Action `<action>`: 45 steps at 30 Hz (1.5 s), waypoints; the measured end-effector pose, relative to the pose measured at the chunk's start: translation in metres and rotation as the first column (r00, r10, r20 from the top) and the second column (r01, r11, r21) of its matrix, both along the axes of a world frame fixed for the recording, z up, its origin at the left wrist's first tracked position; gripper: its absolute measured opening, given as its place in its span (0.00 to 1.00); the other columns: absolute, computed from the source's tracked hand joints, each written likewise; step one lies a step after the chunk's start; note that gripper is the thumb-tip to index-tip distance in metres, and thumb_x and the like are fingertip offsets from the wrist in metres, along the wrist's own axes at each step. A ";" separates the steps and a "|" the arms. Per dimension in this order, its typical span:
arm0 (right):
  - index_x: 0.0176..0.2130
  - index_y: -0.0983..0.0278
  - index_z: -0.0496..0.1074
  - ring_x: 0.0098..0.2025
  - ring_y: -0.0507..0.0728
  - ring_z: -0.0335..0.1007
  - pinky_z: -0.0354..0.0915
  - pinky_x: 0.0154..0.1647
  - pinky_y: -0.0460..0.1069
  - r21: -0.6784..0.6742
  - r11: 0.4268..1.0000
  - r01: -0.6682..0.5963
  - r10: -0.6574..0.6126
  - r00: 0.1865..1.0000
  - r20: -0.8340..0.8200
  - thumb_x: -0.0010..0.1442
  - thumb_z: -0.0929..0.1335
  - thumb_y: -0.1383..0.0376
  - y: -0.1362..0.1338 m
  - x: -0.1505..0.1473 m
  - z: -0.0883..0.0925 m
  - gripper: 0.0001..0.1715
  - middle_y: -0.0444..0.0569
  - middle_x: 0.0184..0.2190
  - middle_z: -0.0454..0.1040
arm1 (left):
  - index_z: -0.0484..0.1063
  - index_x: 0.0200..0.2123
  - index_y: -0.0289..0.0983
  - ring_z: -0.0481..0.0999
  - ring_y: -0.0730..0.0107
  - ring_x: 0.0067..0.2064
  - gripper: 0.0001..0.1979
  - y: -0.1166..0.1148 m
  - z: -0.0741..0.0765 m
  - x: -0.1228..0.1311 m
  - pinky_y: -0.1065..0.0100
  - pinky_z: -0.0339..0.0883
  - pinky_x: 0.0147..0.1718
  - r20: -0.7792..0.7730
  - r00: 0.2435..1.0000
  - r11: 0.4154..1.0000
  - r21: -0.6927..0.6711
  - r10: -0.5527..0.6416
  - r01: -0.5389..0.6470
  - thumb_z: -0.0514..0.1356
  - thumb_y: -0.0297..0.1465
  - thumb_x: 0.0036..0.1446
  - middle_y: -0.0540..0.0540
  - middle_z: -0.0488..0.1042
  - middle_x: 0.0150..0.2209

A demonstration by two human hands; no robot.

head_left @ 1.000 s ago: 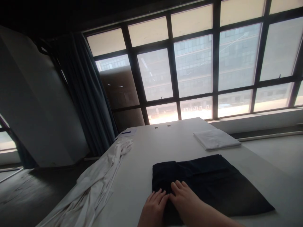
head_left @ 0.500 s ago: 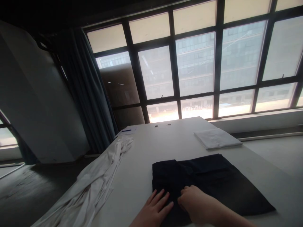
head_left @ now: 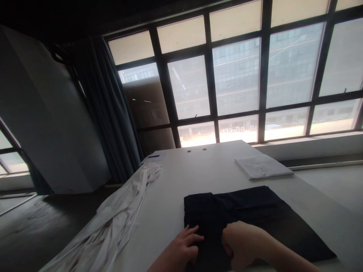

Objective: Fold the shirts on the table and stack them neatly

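A dark navy folded garment (head_left: 255, 215) lies flat on the white table (head_left: 176, 181), close in front of me. At its left edge, my left hand (head_left: 183, 247) rests with fingers apart, the fingertips touching the fabric. My right hand (head_left: 242, 241) is closed, knuckles up, with its curled fingers gripping the fabric near the middle of the garment. Its fingertips are partly hidden beneath the hand. The near edge of the garment runs under my hands and out of the frame.
Crumpled pale cloth (head_left: 119, 219) drapes along the table's left edge. A folded white cloth (head_left: 263, 166) lies at the right, beyond the garment. A blue pen (head_left: 154, 156) sits on paper at the far left corner. Windows (head_left: 235, 75) and a curtain (head_left: 104, 105) stand behind.
My right hand has moved slightly right across the garment. My left hand has shifted a little left, its fingers more bent. The whole view has shifted slightly.
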State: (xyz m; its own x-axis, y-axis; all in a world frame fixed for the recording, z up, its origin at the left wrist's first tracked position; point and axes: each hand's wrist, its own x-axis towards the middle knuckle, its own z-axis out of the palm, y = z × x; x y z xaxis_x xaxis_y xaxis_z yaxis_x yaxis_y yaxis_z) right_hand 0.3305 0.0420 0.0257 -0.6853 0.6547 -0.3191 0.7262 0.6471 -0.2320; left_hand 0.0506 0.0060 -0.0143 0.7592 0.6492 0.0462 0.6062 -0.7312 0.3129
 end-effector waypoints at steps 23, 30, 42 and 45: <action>0.33 0.60 0.83 0.22 0.52 0.66 0.53 0.21 0.45 -0.023 0.996 -0.082 0.080 0.991 -0.106 0.43 0.69 0.71 -0.010 -0.011 0.004 0.17 0.43 0.23 0.77 | 0.72 0.33 0.41 0.71 0.58 0.51 0.18 -0.012 0.015 0.007 0.59 0.62 0.56 0.118 0.965 0.972 -0.027 0.234 -0.232 0.74 0.43 0.45 0.47 0.73 0.47; 0.31 0.59 0.83 0.22 0.50 0.65 0.51 0.20 0.44 -0.093 0.994 -0.057 0.046 0.992 -0.116 0.44 0.76 0.65 -0.007 -0.015 0.009 0.10 0.40 0.21 0.76 | 0.71 0.35 0.42 0.69 0.56 0.54 0.19 -0.007 0.009 0.002 0.60 0.62 0.56 0.101 0.991 0.994 0.058 0.087 -0.094 0.73 0.41 0.43 0.46 0.73 0.49; 0.30 0.59 0.83 0.20 0.52 0.64 0.53 0.20 0.45 -0.038 0.990 -0.138 0.134 0.987 -0.084 0.44 0.71 0.65 -0.008 -0.016 -0.001 0.11 0.42 0.21 0.77 | 0.72 0.24 0.41 0.72 0.64 0.46 0.11 -0.013 0.016 0.011 0.63 0.63 0.49 0.054 0.997 0.998 0.035 0.048 -0.050 0.70 0.36 0.51 0.51 0.76 0.41; 0.31 0.59 0.82 0.23 0.53 0.68 0.57 0.23 0.46 -0.035 0.991 -0.126 0.120 0.982 -0.148 0.48 0.71 0.63 -0.014 -0.018 0.006 0.08 0.43 0.23 0.77 | 0.73 0.27 0.41 0.73 0.65 0.41 0.09 -0.014 0.014 0.012 0.62 0.65 0.48 0.144 0.978 0.988 0.009 0.152 -0.155 0.64 0.36 0.59 0.49 0.76 0.36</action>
